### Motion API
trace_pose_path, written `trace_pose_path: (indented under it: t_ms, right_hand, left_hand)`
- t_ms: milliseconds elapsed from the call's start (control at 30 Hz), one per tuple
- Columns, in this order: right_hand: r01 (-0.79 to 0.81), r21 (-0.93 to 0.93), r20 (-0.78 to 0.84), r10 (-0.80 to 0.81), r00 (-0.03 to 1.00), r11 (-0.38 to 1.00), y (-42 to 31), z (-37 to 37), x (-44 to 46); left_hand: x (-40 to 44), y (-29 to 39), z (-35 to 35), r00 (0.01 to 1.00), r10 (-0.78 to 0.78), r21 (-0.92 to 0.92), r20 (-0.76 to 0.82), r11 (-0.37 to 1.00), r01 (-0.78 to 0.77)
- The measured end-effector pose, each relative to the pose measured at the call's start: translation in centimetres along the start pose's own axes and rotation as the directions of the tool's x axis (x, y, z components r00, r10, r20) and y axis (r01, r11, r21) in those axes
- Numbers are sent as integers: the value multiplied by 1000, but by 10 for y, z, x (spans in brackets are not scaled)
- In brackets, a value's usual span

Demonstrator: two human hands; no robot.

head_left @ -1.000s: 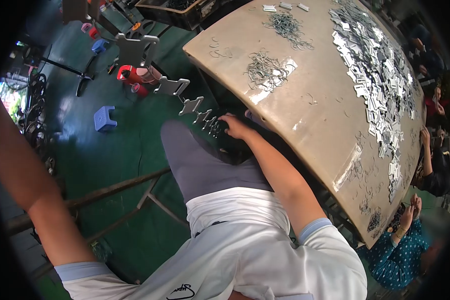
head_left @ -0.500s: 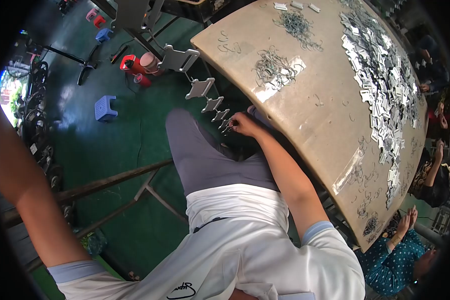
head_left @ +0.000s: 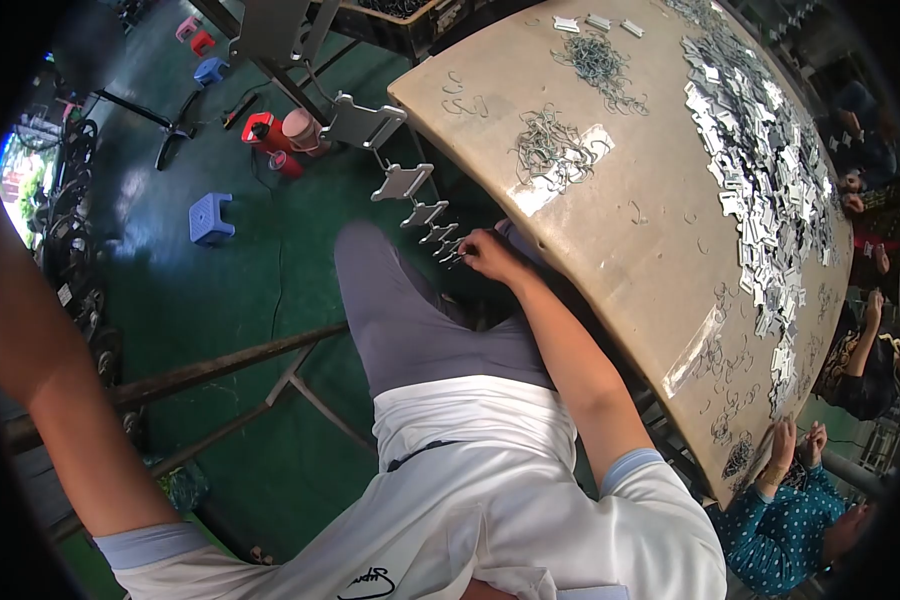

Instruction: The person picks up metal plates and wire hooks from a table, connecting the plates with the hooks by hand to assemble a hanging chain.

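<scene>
My right hand (head_left: pixel 487 256) is closed at the lower end of a hanging chain of metal plates (head_left: pixel 404 183), beside the table's near edge. Flat grey plates with notched ends form the chain, linked one below another, the top one (head_left: pixel 365 124) looking largest from here. The small piece between my fingertips is too fine to make out. My left forearm (head_left: pixel 45 380) reaches up along the left side, and its hand lies beyond the dark edge of the view.
A tan table (head_left: pixel 610 260) bears a large heap of metal plates (head_left: pixel 760 180) and piles of wire hooks (head_left: pixel 550 148). A co-worker in a dotted shirt (head_left: pixel 780 535) is at the right. A blue stool (head_left: pixel 210 218), red containers (head_left: pixel 267 133) and a wooden bar (head_left: pixel 230 355) stand left.
The plates of the chain have shifted slightly, while my right hand stays at its lower end. The dotted-shirt co-worker's hands have moved apart and toward the table. The view has shifted a little.
</scene>
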State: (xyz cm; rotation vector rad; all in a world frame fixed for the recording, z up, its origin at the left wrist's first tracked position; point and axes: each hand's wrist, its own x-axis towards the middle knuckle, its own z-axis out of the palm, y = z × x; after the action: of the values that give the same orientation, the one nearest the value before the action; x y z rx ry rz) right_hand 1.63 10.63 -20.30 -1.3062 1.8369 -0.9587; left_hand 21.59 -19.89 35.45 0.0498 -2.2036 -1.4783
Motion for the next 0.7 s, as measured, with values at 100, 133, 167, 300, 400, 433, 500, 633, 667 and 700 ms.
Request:
trace_pose_path:
  t_ms: [100, 133, 167, 300, 400, 433, 500, 633, 667, 700]
  right_hand:
    - [-31, -76, 35, 34, 999, 997, -5, -5, 0]
    - [-28, -104, -1, 28, 1000, 994, -12, -7, -2]
    - [-26, -132, -37, 21, 999, 991, -19, -9, -4]
    - [160, 99, -166, -142, 976, 982, -100, -44, -6]
    - [267, 166, -146, -244, 959, 949, -154, -67, -3]
    - [305, 240, -161, -272, 949, 922, -162, -69, 0]
    - [309, 232, -113, -290, 950, 922, -163, -71, 5]
    - [297, 174, -77, -288, 954, 939, -167, -76, 6]
    - [314, 137, -81, -305, 949, 940, -168, -77, 5]
    - [330, 98, -85, -322, 943, 939, -166, -78, 4]
  left_hand:
    - [0, 0, -2, 1000, 2, -1, 1, 1000, -2]
    - [1, 0, -3, 1000, 5, -2, 1, 1000, -5]
    - [1, 0, -3, 1000, 6, -2, 1, 1000, -6]
    - [2, 3, -8, 1000, 12, -8, 2, 1000, -12]
    - [5, 6, -12, 1000, 25, -9, 2, 1000, -25]
    - [6, 7, -13, 1000, 27, -8, 6, 1000, -27]
    - [8, 12, -15, 999, 42, -9, 6, 999, -42]
    - [15, 24, -21, 997, 73, -17, 26, 997, -72]
    - [18, 27, -23, 996, 83, -22, 32, 996, -82]
    - [22, 32, -25, 994, 100, -26, 39, 995, -99]
